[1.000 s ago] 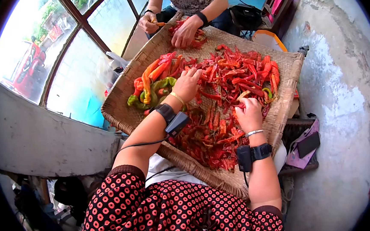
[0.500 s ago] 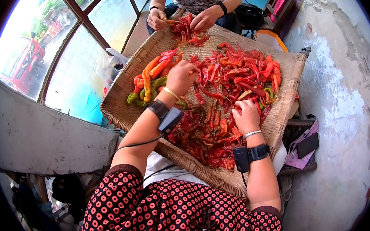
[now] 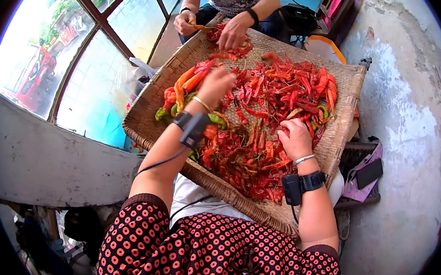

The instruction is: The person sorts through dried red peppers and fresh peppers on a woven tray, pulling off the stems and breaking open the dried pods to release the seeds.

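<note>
A woven basket tray (image 3: pixel 345 127) lies across my lap, holding red chili peppers (image 3: pixel 269 92) in a loose pile toward the far right. Shrivelled dark red chilies (image 3: pixel 244 162) fill its near part. My left hand (image 3: pixel 217 87) is over the left-centre of the tray, beside fresher orange peppers (image 3: pixel 183 85) and a green pepper (image 3: pixel 216 120). Motion smears its fingers. At the right of the pile, my right hand (image 3: pixel 296 137) has its fingers bent together, with a bit of red chili showing between thumb and fingers; the fingertips are partly hidden.
Across the tray, a co-worker's hand (image 3: pixel 186 22) holds an orange-yellow pepper, and their other hand (image 3: pixel 234 32) is over red chilies. A window (image 3: pixel 89 77) is at left. A rough wall (image 3: pixel 400 124) and a dark phone (image 3: pixel 369 173) on pink cloth are at right.
My left hand has shifted slightly and blurred; my right hand stays nearly in place. The co-worker's hand over the chilies has moved nearer to me. The view has shifted slightly.
</note>
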Motion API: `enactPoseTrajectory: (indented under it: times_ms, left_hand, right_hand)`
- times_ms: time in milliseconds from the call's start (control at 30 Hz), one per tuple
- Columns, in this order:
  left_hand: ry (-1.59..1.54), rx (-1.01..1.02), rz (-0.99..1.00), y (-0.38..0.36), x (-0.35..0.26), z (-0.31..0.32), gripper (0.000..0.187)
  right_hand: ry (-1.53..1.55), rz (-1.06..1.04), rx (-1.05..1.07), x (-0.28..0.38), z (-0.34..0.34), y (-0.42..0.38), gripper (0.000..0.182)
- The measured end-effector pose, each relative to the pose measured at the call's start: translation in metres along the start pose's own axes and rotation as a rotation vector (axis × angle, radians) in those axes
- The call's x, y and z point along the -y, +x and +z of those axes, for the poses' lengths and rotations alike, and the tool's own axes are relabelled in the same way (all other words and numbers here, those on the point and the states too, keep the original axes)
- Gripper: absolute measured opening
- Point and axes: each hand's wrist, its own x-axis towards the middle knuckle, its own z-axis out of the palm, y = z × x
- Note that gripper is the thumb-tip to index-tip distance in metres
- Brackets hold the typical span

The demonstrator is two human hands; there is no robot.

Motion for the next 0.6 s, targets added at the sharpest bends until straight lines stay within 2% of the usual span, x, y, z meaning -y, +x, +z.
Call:
enactPoseTrajectory:
  times_ms: [33, 67, 133, 167, 233, 367, 433, 567, 600]
  left_hand:
    - [0.224, 0.063, 0.144, -0.002, 0.015, 0.013, 0.039]
    - [0.498, 0.231, 0.275, -0.001, 0.026, 0.018, 0.029]
    - [0.782, 0.348, 0.286, -0.025, 0.012, 0.042, 0.030]
    - [0.868, 0.315, 0.604, -0.022, 0.032, 0.044, 0.034]
    - [1.013, 0.428, 0.679, -0.022, 0.039, 0.049, 0.036]
    - [1.123, 0.372, 0.729, -0.029, 0.044, 0.050, 0.036]
    - [1.229, 0.282, 0.592, -0.036, 0.043, 0.052, 0.030]
    - [1.304, 0.323, 0.572, -0.030, 0.049, 0.048, 0.024]
    - [1.248, 0.345, 0.504, -0.033, 0.038, 0.047, 0.022]
  right_hand:
    - [0.002, 0.000, 0.006, 0.000, 0.000, 0.000, 0.022]
    - [0.001, -0.002, 0.008, 0.001, 0.001, 0.000, 0.022]
    - [-0.019, -0.005, 0.022, 0.001, 0.003, 0.000, 0.023]
    - [-0.021, -0.006, 0.024, 0.001, 0.004, -0.001, 0.023]
    - [-0.050, -0.025, 0.023, 0.002, 0.006, -0.002, 0.022]
    - [-0.024, -0.024, 0.034, 0.004, 0.008, -0.003, 0.022]
    - [-0.043, -0.026, 0.029, 0.005, 0.009, -0.004, 0.021]
    - [-0.028, -0.023, 0.054, 0.008, 0.009, -0.005, 0.020]
    - [-0.042, -0.031, 0.059, 0.008, 0.009, -0.005, 0.020]
